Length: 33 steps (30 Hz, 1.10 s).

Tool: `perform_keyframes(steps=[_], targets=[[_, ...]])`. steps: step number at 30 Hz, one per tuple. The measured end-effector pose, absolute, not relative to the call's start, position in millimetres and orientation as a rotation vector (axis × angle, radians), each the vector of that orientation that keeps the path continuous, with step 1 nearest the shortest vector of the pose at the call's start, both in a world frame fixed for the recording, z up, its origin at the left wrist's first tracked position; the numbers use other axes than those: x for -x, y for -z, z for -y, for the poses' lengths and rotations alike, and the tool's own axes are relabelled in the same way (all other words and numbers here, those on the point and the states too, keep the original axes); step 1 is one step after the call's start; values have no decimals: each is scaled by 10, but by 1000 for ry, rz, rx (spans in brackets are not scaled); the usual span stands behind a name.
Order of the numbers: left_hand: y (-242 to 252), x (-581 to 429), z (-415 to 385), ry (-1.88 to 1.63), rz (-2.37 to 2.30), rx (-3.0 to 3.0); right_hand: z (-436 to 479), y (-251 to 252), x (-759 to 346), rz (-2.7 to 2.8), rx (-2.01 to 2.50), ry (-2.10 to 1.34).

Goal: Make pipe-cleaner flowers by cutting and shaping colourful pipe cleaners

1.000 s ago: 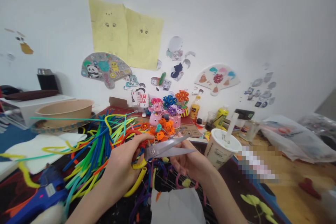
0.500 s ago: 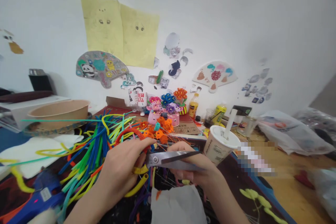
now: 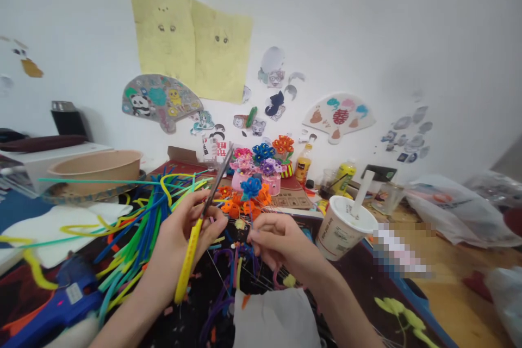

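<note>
My left hand (image 3: pixel 173 239) is closed around a pair of scissors (image 3: pixel 189 261). Their yellow handle hangs down toward me and the dark blades point up and away. Opposite it, my right hand (image 3: pixel 281 242) pinches the thin stem of a blue fuzzy flower (image 3: pixel 250 188), which stands upright above the fingertips. Several orange pipe-cleaner flowers (image 3: pixel 231 208) on wire stems lie just behind it. A small pale yellow piece (image 3: pixel 240 224) shows between the two hands; whether anything holds it I cannot tell.
Bundled pipe cleaners (image 3: pixel 150 228) spread left of my hands, near a blue glue gun (image 3: pixel 69 304). A lidded cup with a straw (image 3: pixel 338 236) stands close on the right. White paper (image 3: pixel 275 318) lies in front. Finished flower pots (image 3: pixel 271 182) stand behind.
The scissors have swung from pointing right, across my right hand, to pointing up in my left hand. The blue flower now shows upright in my right hand. My hands have moved apart.
</note>
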<state>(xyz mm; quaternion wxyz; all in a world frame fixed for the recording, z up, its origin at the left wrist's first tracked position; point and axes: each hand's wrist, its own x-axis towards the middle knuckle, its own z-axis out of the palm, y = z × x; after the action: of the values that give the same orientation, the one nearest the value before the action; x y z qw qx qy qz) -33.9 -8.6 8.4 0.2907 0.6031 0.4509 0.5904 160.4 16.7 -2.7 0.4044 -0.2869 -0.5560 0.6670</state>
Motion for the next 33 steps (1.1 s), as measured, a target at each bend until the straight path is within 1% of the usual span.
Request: perform_keyframes(steps=[4, 8, 27, 30, 33], targets=[[-46, 272, 57, -1494, -1127, -1498, -141, 58, -1513, 1464, 747, -1582], [-32, 216, 77, -1490, -1087, -1494, -129, 113, -1460, 1506, 716, -1525], [-5, 206, 85, -1390, -1058, -1462, -153, 156, -1457, 1706, 766, -1348], [7, 225, 80, -1360, -1058, -1488, -219, 142, -1559, 1674, 846, -1309], [42, 242, 60, -1313, -1031, -1536, -266, 113, -1653, 1486, 817, -1274]])
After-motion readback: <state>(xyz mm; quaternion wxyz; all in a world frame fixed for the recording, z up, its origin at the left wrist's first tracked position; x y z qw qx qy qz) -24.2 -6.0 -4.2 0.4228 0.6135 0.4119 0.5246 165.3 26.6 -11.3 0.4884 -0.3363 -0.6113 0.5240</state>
